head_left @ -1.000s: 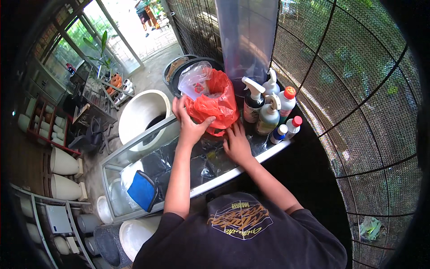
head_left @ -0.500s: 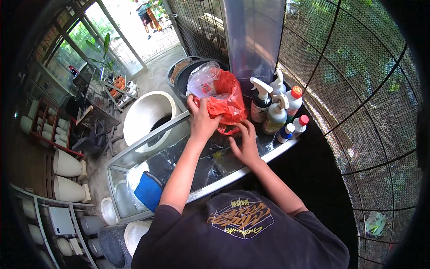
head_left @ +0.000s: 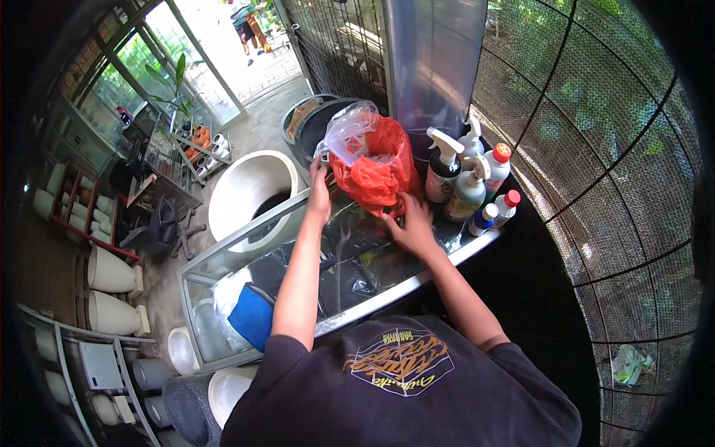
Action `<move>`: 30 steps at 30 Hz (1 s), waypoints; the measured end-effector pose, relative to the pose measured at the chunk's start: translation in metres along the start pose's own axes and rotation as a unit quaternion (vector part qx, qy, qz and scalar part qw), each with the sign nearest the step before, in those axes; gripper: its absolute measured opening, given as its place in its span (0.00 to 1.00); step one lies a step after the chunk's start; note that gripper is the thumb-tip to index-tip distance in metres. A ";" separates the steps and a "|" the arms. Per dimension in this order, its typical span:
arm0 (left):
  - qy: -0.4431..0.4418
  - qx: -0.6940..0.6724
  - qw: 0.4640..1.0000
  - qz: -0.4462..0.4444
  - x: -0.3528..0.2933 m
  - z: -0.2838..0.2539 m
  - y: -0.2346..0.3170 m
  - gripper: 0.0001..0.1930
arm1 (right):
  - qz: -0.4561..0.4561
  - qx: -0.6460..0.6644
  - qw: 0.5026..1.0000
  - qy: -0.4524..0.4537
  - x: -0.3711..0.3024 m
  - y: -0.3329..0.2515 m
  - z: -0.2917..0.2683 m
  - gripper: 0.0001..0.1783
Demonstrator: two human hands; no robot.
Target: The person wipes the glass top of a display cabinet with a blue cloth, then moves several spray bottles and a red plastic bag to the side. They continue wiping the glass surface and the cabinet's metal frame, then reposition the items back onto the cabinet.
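Note:
A red plastic bag point(head_left: 380, 179) with bunched sides and an opening at the top stands on the glass-topped case point(head_left: 387, 298). A clear plastic bag point(head_left: 350, 127) spills out over its far-left rim. My left hand point(head_left: 320, 194) is at the left side, fingers upright and closed on the edge of the clear plastic; part of the grip is hidden. Low on the right side, my right hand point(head_left: 414, 229) pinches the red bag's bottom corner between thumb and fingers. Whatever lies inside the bag is mostly hidden.
Several spray and pump bottles point(head_left: 444, 167) crowd the case's right end, with a small blue bottle point(head_left: 482, 220) in front. A blue cloth-like item point(head_left: 251, 316) lies at the left end. Beyond the case stand a large white pot point(head_left: 223, 197) and dark tubs point(head_left: 307, 134).
My left hand has shifted from the red bag's front to its left side. My right hand has come up against the bag's lower right. The bag has turned slightly.

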State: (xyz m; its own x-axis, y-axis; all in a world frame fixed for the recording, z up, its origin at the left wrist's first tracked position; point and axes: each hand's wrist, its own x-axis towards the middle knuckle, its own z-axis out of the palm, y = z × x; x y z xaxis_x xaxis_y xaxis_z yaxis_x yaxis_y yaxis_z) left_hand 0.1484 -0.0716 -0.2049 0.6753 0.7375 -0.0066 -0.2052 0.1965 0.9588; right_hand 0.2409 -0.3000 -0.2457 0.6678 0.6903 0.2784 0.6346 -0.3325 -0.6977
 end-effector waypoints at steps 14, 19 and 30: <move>-0.087 -0.274 0.952 -0.109 -0.074 -0.023 -0.008 0.22 | 0.002 -0.036 0.999 0.016 0.008 -0.008 -0.002 0.23; -0.130 -0.321 0.927 -0.142 -0.123 -0.023 0.006 0.28 | -0.038 -0.003 0.999 0.014 0.016 0.015 0.000 0.23; -0.164 -0.293 0.929 -0.154 -0.072 -0.044 0.021 0.25 | 0.371 0.617 0.686 -0.105 -0.007 -0.035 -0.022 0.27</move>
State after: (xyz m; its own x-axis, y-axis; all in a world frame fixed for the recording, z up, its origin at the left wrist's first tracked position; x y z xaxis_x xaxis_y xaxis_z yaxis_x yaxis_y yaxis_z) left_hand 0.0641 -0.0915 -0.1965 0.9257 0.3704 -0.0761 -0.2521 0.7546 0.6058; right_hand 0.2228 -0.3075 -0.2083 0.4764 0.7452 -0.4666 -0.7487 0.0656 -0.6597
